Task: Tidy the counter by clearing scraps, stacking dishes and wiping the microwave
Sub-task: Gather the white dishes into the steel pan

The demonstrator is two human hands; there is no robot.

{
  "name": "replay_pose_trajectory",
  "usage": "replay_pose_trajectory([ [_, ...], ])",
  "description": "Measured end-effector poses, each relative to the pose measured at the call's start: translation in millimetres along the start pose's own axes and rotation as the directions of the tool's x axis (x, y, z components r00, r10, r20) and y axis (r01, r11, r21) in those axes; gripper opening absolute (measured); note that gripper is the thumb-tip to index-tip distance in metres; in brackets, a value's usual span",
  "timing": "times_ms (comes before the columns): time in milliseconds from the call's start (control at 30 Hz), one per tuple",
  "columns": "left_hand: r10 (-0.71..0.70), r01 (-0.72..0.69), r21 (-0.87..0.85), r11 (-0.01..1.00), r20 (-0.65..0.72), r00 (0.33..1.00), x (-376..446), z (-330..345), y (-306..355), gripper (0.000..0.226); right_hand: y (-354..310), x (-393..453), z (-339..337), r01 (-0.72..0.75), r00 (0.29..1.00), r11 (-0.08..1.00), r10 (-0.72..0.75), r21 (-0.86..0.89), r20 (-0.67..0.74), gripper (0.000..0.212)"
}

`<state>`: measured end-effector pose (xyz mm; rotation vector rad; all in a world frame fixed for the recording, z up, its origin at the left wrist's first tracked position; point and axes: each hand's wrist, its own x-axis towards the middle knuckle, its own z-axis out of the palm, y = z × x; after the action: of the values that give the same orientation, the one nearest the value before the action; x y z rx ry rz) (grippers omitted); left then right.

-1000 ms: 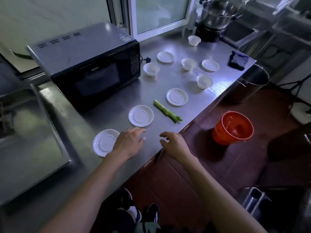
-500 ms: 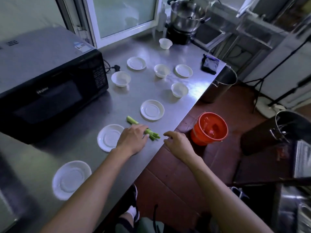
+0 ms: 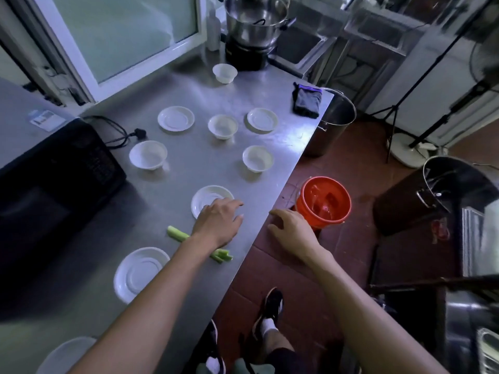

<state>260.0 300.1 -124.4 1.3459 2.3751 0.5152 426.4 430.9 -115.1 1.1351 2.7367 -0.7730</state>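
A green vegetable scrap [image 3: 178,235] lies on the steel counter [image 3: 286,147], partly hidden under my left wrist. My left hand [image 3: 218,221] rests open, palm down, over the edge of a white saucer [image 3: 209,195]. My right hand [image 3: 293,232] hovers open past the counter's edge, holding nothing. White saucers [image 3: 140,271] [image 3: 176,118] [image 3: 262,119] and white bowls [image 3: 148,155] [image 3: 258,158] [image 3: 223,126] [image 3: 224,72] are spread over the counter. The black microwave [image 3: 54,184] stands at the left. A dark cloth [image 3: 307,99] lies at the far right corner.
An orange bucket [image 3: 324,202] stands on the red floor beside the counter. A steel pot [image 3: 333,122] stands on the floor farther back. A big steel pot on a black burner [image 3: 252,31] is at the counter's far end. The microwave's cable and plug [image 3: 136,133] lie on the counter.
My view and both hands have shifted along the counter to the right. My left hand has passed over the vegetable scrap to the following saucer; my right hand stays off the edge.
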Motion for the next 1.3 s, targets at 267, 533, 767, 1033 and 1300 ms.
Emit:
replay_pose_trajectory([
  [267,-0.088,0.07,0.154,0.986,0.11,0.99,84,12,46,0.044,68,69,-32,0.086,0.996,0.996,-0.087,0.026,0.019,0.046],
  [533,-0.196,0.174,0.21,0.962,0.093,0.976,135,19,67,0.045,110,139,-59,0.206,0.971,0.976,-0.196,-0.071,0.134,0.05],
  [767,-0.313,0.307,0.126,0.943,0.026,0.949,155,25,47,0.043,89,201,-50,0.323,0.933,0.938,-0.294,-0.125,0.21,0.057],
  [1033,-0.401,0.401,0.026,0.916,-0.011,0.916,192,27,1,0.04,56,276,-26,0.436,0.881,0.856,-0.344,-0.276,0.324,0.074],
  [1300,-0.476,0.474,-0.059,0.879,-0.035,0.879,220,21,-27,0.038,41,323,-7,0.517,0.821,0.791,-0.349,-0.328,0.452,0.103],
])
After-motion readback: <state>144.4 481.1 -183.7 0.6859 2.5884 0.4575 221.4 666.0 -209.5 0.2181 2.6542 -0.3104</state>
